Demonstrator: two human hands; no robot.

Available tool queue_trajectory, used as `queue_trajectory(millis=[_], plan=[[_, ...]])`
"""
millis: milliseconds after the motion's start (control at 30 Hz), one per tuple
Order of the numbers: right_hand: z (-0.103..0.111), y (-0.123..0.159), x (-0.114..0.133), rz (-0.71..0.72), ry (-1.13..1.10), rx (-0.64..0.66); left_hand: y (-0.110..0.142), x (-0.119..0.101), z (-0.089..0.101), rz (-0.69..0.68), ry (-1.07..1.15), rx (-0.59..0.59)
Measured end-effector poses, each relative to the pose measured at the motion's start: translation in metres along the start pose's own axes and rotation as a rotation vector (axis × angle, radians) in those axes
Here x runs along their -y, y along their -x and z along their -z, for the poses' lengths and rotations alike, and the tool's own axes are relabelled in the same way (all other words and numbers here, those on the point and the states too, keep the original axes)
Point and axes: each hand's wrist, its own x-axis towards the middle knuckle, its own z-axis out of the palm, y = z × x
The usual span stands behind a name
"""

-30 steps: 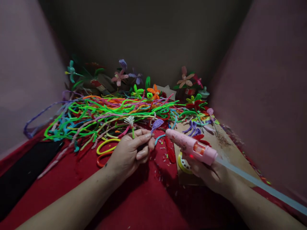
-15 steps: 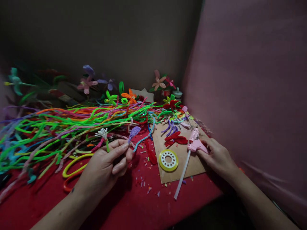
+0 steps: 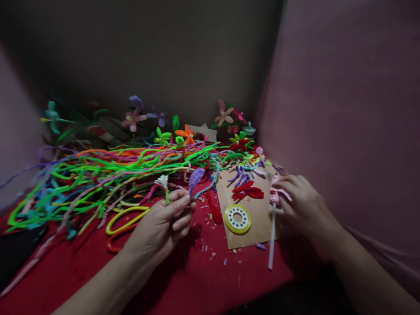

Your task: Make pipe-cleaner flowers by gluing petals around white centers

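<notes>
Between thumb and forefinger, my left hand (image 3: 164, 218) pinches a purple pipe-cleaner petal (image 3: 197, 179), its rounded end pointing up. A green stem topped with a white stamen bunch (image 3: 162, 181) rises from behind the same hand's fingers. My right hand (image 3: 302, 205) is closed around a pink glue gun (image 3: 274, 192); a clear glue stick (image 3: 272, 245) juts from its back end toward me. Beside the gun, red petals (image 3: 247, 190) and a yellow-rimmed tape roll (image 3: 237, 218) lie on a brown board (image 3: 236, 240).
A heap of colourful pipe cleaners (image 3: 131, 166) spreads over the left of the red table (image 3: 197, 288). Yellow- and orange-handled scissors (image 3: 126, 216) lie near my left wrist. Finished flowers, such as an orange one (image 3: 185, 134), stand at the back. Purple petals (image 3: 241, 175) lie on the board.
My right hand has lifted the glue gun and tightened around it, the glue stick now hanging more upright. The camera view has shifted left; my left hand keeps its pinch on the purple petal.
</notes>
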Motion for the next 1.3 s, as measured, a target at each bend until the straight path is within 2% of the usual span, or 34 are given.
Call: queue_trajectory(millis=[33, 67, 133, 200, 267, 333, 533, 633, 800, 900, 1133, 1300], plan=[[-0.001, -0.005, 0.019, 0.049, -0.213, 0.053, 0.001, 0.001, -0.001, 0.008, 0.016, 0.008], [-0.004, -0.01, 0.039, 0.043, -0.442, 0.168, 0.001, 0.002, -0.002, 0.02, 0.026, 0.015], [-0.016, -0.02, 0.073, -0.131, -0.857, 0.394, 0.002, 0.004, -0.003, 0.033, 0.037, 0.025], [-0.032, -0.029, 0.099, -0.357, -1.248, 0.478, 0.003, 0.005, -0.005, 0.036, 0.034, 0.035], [-0.047, -0.035, 0.115, -0.441, -1.533, 0.489, 0.003, 0.005, -0.005, 0.029, 0.029, 0.044], [-0.057, -0.038, 0.123, -0.46, -1.678, 0.477, 0.004, 0.006, -0.005, 0.02, 0.031, 0.055], [-0.064, -0.038, 0.126, -0.44, -1.797, 0.403, 0.005, 0.01, -0.005, 0.024, -0.031, 0.083], [-0.063, -0.041, 0.122, -0.469, -1.794, 0.309, 0.006, 0.009, -0.008, 0.004, -0.097, 0.052], [-0.06, -0.045, 0.116, -0.547, -1.793, 0.188, 0.006, 0.006, -0.009, -0.143, -0.23, -0.032], [-0.062, -0.041, 0.114, -0.547, -1.79, 0.193, 0.005, 0.008, -0.008, -0.215, -0.31, -0.037], [-0.062, -0.032, 0.121, -0.547, -1.77, 0.226, 0.006, 0.007, -0.01, -0.245, -0.249, -0.092], [-0.06, -0.03, 0.127, -0.527, -1.778, 0.225, 0.006, 0.007, -0.011, -0.236, -0.231, -0.067]])
